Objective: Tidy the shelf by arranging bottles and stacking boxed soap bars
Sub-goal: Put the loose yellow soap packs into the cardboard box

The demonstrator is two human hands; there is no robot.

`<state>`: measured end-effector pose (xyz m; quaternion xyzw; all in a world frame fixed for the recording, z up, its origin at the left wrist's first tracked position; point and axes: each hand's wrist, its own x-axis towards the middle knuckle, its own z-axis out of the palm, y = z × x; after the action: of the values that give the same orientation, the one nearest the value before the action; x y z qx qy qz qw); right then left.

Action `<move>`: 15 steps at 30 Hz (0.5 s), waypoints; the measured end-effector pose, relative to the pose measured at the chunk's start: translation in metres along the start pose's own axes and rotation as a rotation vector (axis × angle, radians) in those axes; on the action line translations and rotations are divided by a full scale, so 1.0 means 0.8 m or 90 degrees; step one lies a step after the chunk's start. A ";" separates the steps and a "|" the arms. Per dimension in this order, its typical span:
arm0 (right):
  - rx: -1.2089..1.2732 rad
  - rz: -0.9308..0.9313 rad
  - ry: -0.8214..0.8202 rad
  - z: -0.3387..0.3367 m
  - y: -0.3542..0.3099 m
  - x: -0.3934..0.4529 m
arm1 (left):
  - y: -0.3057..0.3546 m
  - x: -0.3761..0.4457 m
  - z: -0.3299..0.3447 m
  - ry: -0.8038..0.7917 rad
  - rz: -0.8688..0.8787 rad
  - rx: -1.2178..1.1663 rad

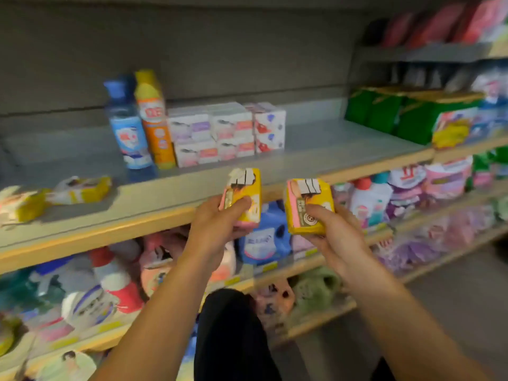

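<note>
My left hand grips a yellow and pink soap pack in front of the shelf edge. My right hand holds a second yellow soap pack beside it. On the grey shelf a blue bottle and an orange bottle with a yellow cap stand upright side by side. Right of them, white boxed soap bars sit stacked in two layers. Two more yellow soap packs lie at the shelf's left front.
Green boxes stand at the right end of the same shelf. Lower shelves hold detergent bottles and soft packs. A higher shelf at top right carries pink packages. The view is blurred by motion.
</note>
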<state>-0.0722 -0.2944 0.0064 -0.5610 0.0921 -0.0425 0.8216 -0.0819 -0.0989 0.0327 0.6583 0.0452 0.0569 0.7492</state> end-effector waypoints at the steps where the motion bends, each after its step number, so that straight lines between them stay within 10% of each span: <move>1: 0.010 0.006 0.027 -0.021 0.002 0.003 | -0.009 0.000 0.020 -0.015 -0.010 0.001; 15: 0.053 0.143 0.359 -0.313 0.072 0.120 | -0.211 0.081 0.295 -0.118 -0.316 0.111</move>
<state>-0.0301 -0.5184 -0.1454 -0.4789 0.3764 -0.1090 0.7855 0.0199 -0.3423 -0.1035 0.6914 0.1411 -0.1930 0.6818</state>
